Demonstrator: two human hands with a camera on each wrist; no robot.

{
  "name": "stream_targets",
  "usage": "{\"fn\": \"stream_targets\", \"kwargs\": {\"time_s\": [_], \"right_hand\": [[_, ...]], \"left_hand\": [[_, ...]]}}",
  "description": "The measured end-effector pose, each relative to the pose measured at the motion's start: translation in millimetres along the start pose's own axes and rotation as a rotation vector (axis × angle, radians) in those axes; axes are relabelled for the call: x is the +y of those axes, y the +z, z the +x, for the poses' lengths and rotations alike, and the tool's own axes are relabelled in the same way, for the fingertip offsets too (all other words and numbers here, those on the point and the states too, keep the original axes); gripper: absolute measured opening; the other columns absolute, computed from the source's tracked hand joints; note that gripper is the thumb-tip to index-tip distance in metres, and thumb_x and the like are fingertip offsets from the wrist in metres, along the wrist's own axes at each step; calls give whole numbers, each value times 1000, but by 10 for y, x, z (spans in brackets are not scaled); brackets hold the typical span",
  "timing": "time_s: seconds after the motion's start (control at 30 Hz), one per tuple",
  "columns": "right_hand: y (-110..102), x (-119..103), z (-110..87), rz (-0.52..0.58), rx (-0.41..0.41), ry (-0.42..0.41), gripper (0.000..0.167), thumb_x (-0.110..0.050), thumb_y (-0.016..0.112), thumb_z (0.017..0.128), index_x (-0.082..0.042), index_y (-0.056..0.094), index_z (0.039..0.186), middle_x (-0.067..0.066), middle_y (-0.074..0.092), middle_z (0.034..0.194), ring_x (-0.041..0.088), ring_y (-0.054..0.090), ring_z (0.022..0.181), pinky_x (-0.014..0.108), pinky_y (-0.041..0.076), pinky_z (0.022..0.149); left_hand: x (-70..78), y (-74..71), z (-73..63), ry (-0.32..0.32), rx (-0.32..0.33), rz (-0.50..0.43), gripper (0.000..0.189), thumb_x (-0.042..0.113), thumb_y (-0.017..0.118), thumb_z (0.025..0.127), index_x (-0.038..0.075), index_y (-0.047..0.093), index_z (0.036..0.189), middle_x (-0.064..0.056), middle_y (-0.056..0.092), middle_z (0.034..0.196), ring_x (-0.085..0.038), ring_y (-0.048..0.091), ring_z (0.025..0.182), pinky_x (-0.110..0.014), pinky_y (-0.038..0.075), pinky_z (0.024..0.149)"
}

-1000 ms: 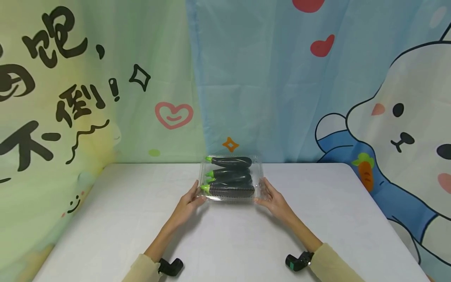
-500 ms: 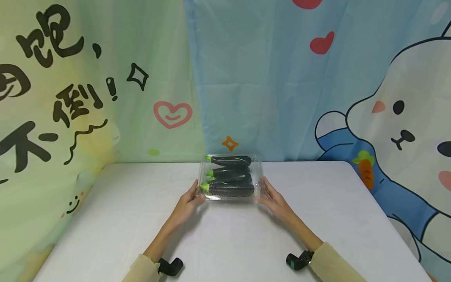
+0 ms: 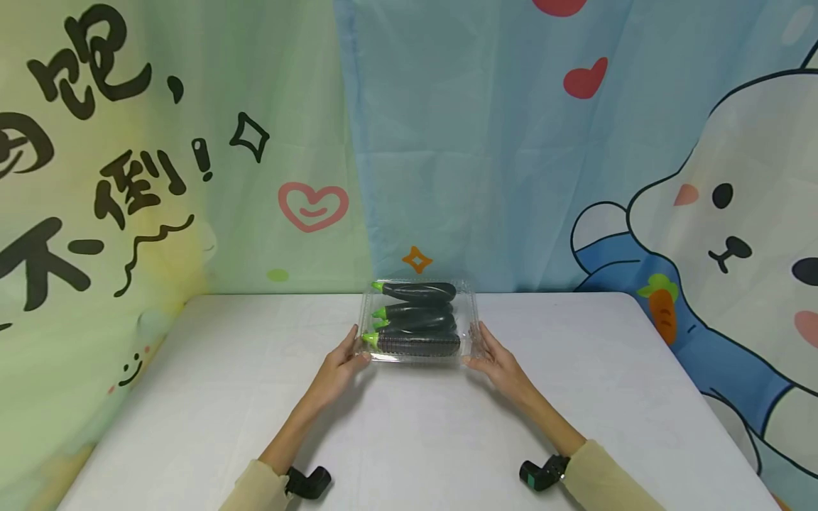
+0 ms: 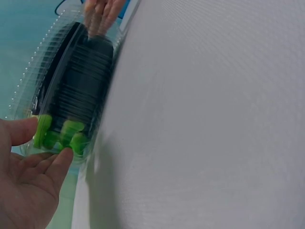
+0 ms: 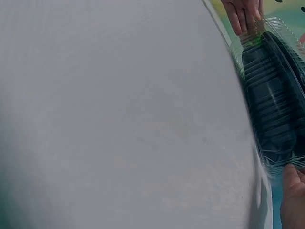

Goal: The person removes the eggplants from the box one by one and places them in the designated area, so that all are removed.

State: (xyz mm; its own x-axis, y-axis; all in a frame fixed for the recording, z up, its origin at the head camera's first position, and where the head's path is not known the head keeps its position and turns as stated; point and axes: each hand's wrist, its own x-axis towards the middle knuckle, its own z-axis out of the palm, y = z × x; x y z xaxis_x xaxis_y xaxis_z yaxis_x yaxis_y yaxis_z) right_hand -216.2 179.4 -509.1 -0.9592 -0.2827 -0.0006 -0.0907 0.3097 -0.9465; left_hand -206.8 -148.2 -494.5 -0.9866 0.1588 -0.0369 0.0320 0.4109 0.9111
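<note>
A clear plastic box (image 3: 471, 305) is held between both hands near the table's far edge, in the middle of the head view. Inside lie several dark eggplants (image 3: 418, 345), side by side, their green stem ends (image 4: 71, 131) toward the left. My left hand (image 3: 336, 370) grips the box's left end, thumb on the near side and fingers under it in the left wrist view. At the other end my right hand (image 3: 502, 365) holds it with the thumb in front; its other fingers are partly hidden. A shadow falls on the table below the box.
The white table (image 3: 409, 440) stretches across the front and to both sides. Behind it hangs a printed curtain (image 3: 447, 142) with hearts, lettering and a cartoon rabbit. Dark wrist cameras (image 3: 309, 483) sit at both sleeve cuffs.
The hands and the box hold nearly the same place. Only the head view has shifted very slightly.
</note>
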Motion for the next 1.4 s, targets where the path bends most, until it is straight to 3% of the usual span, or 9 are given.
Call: {"fn": "stream_targets", "kwargs": {"time_s": [0.33, 0.8, 0.83, 0.93, 1.07, 1.2, 1.4], "right_hand": [[-12, 21, 10, -37, -11, -39, 81, -29, 56, 97, -3, 6, 155, 15, 5, 164, 35, 8, 151, 52, 14, 121], [47, -13, -7, -39, 2, -27, 73, -23, 48, 101, -1, 5, 155, 18, 5, 163, 37, 9, 150, 50, 14, 121], [54, -15, -12, -51, 14, -24, 71, -24, 47, 102, -1, 6, 155, 18, 7, 163, 37, 11, 150, 49, 15, 121], [85, -14, -28, -30, 123, -35, 52, -20, 40, 104, 2, 28, 150, 22, 32, 155, 39, 36, 141, 48, 33, 114], [133, -15, -90, -160, 235, -108, 40, -9, 32, 104, 7, 48, 137, 27, 58, 131, 39, 65, 111, 44, 54, 94], [147, -64, -131, -316, 230, -144, 43, -6, 32, 102, 9, 41, 141, 27, 56, 132, 37, 69, 102, 48, 52, 95], [160, -146, -71, -299, 199, -60, 46, -13, 36, 104, 7, 34, 145, 25, 58, 131, 31, 71, 100, 43, 54, 92]], "left_hand": [[8, 0, -19, 8, -9, -5, 72, 26, 53, 98, 2, 15, 154, -20, 38, 151, -38, 36, 141, -50, 27, 119], [12, -7, -11, -6, -19, -14, 73, 27, 54, 97, 4, 15, 155, -20, 39, 150, -38, 37, 140, -50, 27, 118], [6, -10, -10, -2, -22, -8, 73, 27, 54, 97, 3, 15, 155, -21, 39, 150, -39, 37, 140, -50, 27, 118], [-9, -33, -4, -7, -10, -13, 71, 27, 53, 98, 3, 17, 154, -21, 38, 151, -38, 37, 140, -50, 27, 119], [-25, -70, -11, -10, 8, 20, 68, 26, 51, 99, 3, 19, 154, -23, 38, 150, -39, 39, 139, -51, 27, 118], [-14, -60, -20, -5, 16, 66, 68, 28, 50, 100, 2, 18, 154, -22, 41, 148, -40, 41, 137, -52, 28, 117], [2, -12, -13, 4, 65, 58, 64, 24, 47, 101, 0, 20, 153, -21, 42, 148, -38, 43, 136, -51, 30, 117]]}}
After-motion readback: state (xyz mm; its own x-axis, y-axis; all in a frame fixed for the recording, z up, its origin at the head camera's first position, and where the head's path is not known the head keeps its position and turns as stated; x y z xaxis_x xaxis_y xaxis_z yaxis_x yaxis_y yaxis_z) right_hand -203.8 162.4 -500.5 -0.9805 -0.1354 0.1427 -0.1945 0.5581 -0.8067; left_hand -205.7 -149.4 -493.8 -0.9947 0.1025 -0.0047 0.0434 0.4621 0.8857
